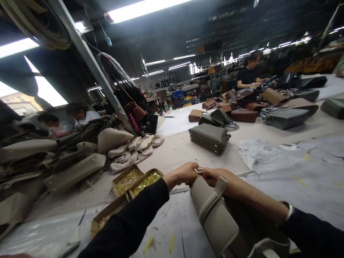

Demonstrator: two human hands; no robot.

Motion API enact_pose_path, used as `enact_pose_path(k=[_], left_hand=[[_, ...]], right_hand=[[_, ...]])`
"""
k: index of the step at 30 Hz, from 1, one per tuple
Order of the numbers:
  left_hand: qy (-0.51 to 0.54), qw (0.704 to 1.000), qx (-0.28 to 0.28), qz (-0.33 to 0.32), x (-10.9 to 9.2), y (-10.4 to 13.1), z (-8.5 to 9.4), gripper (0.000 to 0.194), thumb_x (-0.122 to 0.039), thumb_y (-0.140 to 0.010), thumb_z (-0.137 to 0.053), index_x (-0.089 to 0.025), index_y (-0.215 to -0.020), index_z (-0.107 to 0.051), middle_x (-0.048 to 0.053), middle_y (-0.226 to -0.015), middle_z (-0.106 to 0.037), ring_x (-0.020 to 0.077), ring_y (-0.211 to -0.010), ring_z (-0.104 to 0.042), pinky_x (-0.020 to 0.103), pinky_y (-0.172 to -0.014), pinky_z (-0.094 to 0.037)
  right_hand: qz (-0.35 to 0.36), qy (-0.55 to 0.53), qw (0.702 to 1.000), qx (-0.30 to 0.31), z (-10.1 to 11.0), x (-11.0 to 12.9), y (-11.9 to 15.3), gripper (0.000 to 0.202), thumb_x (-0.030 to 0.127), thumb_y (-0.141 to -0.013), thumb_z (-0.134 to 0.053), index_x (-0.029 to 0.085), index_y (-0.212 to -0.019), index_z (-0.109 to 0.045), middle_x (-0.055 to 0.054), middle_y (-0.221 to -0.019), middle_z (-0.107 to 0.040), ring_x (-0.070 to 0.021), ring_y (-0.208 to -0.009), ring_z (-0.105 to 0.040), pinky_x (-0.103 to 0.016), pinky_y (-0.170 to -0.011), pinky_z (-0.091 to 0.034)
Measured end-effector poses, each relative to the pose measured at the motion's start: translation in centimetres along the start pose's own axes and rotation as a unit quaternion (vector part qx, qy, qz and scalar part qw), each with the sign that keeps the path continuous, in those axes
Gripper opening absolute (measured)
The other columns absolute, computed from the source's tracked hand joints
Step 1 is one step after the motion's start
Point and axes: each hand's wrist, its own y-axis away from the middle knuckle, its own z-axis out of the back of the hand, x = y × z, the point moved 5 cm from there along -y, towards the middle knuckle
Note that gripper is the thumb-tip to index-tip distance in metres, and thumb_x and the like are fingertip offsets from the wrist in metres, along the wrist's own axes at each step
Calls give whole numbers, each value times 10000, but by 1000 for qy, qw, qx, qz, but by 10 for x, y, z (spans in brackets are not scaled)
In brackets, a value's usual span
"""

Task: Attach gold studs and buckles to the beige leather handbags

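Observation:
A beige handbag (219, 222) with a flap and a strap stands tilted on the table before me, its dark side facing right. At its far end my left hand (185, 173) is closed on a small light tab or strap end (200, 170). Close beside it, my right hand (215, 175) is also closed at the bag's edge, behind the upright beige strap loop (220, 185). The fingertips of both hands are partly hidden by the bag. Left of my left forearm sit cardboard boxes (158, 172) filled with small gold-coloured metal fittings.
A dark olive bag (206, 136) lies ahead, with several brown and grey bags (243, 115) behind it. Beige bags and pieces (75, 172) are piled at left. Clear plastic sheeting (295, 168) covers the table at right. A metal post (94, 64) slants up at left. Co-workers (248, 75) sit farther off.

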Motion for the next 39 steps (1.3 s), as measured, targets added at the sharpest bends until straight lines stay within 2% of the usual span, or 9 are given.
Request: enact_pose_path(k=[5, 10, 17, 21, 23, 27, 31, 35, 39], left_hand=[[-74, 991, -105, -43, -5, 27, -9, 226, -244, -763, -729, -214, -973, -653, 25, -933, -729, 230, -898, -669, 272, -698, -439], [-159, 966, -181, -95, -4, 48, -19, 269, -153, -794, -655, -225, -1045, -595, 11, -932, -738, 219, -859, -702, 284, -709, -465], [-371, 874, -250, -187, -8, 46, -26, 159, -129, -820, -638, -198, -957, -596, 34, -853, -699, 254, -737, -704, 333, -594, -510], [-360, 802, -330, -345, -8, 61, -26, 354, -146, -915, -606, -140, -1267, -565, 91, -1058, -747, 237, -851, -736, 324, -682, -579], [-346, 786, -337, -385, -4, 65, -25, 392, -155, -976, -567, -124, -1364, -526, 123, -1160, -741, 239, -964, -738, 324, -791, -595], [-245, 860, -273, -355, 4, 60, -21, 376, -170, -1019, -555, -165, -1395, -550, 103, -1243, -723, 226, -1111, -703, 322, -959, -561], [-71, 931, -220, -284, 7, 52, -16, 299, -220, -1038, -559, -209, -1325, -644, 70, -1208, -731, 187, -1091, -693, 283, -947, -539], [60, 949, -228, -208, 14, 41, -14, 251, -289, -987, -634, -202, -1192, -747, 69, -1084, -750, 192, -986, -699, 275, -859, -539], [205, 942, -241, -107, 31, 29, -21, 301, -360, -874, -742, -161, -1096, -783, 81, -978, -776, 210, -889, -708, 282, -801, -544]], right_hand=[[-39, -16, 998, -44, 8, -10, 18, 116, 184, -982, -527, 217, -926, -624, -8, -882, -708, -192, -826, -645, -282, -742, -444], [-41, -47, 995, -81, 0, 3, 25, 130, 189, -1018, -497, 223, -941, -596, -3, -875, -691, -186, -811, -642, -291, -736, -431], [-52, -48, 992, -107, -9, 3, 19, 123, 196, -1024, -511, 221, -932, -588, -7, -867, -682, -201, -811, -643, -304, -740, -418], [-47, -100, 984, -139, -6, -1, 22, 106, 191, -1023, -524, 226, -957, -600, 6, -895, -687, -189, -850, -653, -297, -762, -426], [-45, -123, 980, -152, -6, -2, 22, 107, 198, -1020, -536, 226, -952, -614, 12, -891, -688, -181, -854, -654, -292, -767, -432], [-46, -162, 971, -168, -7, -5, 21, 111, 192, -1001, -546, 237, -1002, -647, 27, -874, -691, -169, -837, -653, -286, -772, -441], [-64, -225, 957, -173, -9, -8, 21, 119, 176, -949, -588, 236, -1029, -653, 48, -816, -681, -151, -779, -643, -263, -747, -454], [-64, -259, 949, -167, -11, -9, 23, 92, 199, -936, -632, 222, -858, -674, 52, -752, -657, -138, -727, -607, -237, -697, -453], [-25, -191, 967, -169, -15, -7, 26, 156, 188, -990, -595, 236, -902, -715, 38, -812, -685, -138, -753, -627, -238, -711, -459]])
